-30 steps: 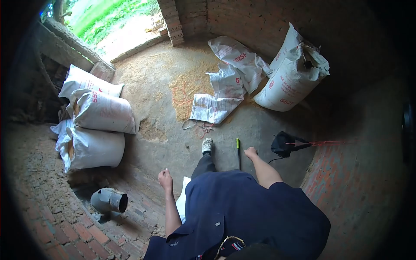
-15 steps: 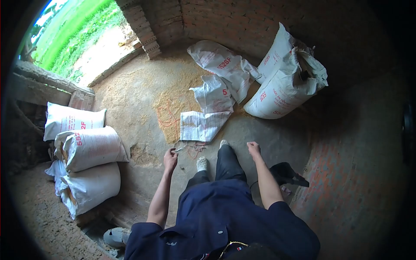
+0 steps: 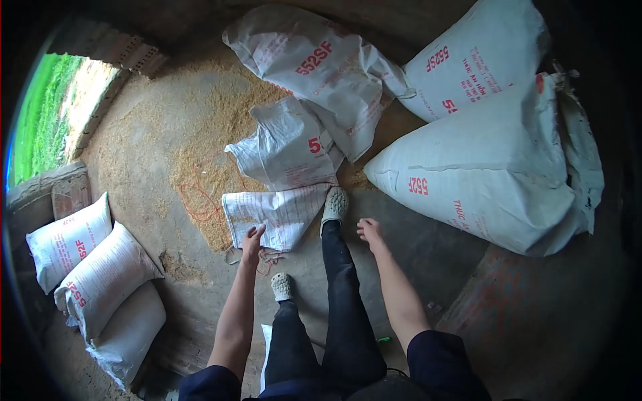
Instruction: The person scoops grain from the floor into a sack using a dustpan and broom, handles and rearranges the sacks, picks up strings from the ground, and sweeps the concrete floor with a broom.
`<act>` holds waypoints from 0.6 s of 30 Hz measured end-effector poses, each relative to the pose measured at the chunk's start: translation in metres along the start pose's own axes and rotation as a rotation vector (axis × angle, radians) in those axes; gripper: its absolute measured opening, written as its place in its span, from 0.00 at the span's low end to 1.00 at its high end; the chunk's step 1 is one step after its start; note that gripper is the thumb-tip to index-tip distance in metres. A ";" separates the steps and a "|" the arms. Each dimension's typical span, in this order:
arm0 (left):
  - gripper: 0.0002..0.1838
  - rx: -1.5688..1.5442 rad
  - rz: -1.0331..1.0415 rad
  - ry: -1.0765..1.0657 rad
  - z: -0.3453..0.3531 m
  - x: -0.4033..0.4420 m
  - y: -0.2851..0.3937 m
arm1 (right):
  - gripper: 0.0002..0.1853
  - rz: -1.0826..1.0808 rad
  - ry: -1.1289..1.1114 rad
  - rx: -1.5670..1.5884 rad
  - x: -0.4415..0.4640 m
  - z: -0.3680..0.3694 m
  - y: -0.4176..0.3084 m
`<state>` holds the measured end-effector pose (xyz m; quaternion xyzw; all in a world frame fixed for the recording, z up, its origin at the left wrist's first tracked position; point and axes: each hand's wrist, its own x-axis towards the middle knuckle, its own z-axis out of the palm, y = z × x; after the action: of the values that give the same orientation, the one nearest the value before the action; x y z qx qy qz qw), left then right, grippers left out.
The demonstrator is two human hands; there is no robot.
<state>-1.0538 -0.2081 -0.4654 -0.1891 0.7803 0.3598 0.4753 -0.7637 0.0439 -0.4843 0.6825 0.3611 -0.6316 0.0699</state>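
Observation:
My left hand hangs in front of the lower corner of a flat white sack. Its fingers are curled, and a small pale thing shows at the fingertips, too small to name. To the right, my right hand hovers over bare floor with loosely bent fingers apart and nothing visible in them. Past it leans a big, filled white sack marked 552F, its crumpled mouth facing right. Behind that stands another full sack. A crumpled sack and a larger slack one lie beyond the flat sack.
Several filled sacks are stacked at the left. Loose grain-like husks cover the floor, with red string on them. A low wall edge borders the doorway to grass outside. My pale clogs stand near the flat sack.
I have stepped forward, and my right foot is now beside the flat sack. The sacks ahead appear closer. My right hand has loosened from a closed shape.

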 end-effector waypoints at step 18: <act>0.17 -0.010 0.395 -0.164 0.114 0.177 0.128 | 0.14 -0.208 0.058 0.568 0.248 0.059 -0.189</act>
<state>-1.1509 -0.0289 -0.6053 -0.0050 0.7590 0.4639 0.4568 -0.9362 0.2496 -0.6538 0.6517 0.2399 -0.6915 -0.1992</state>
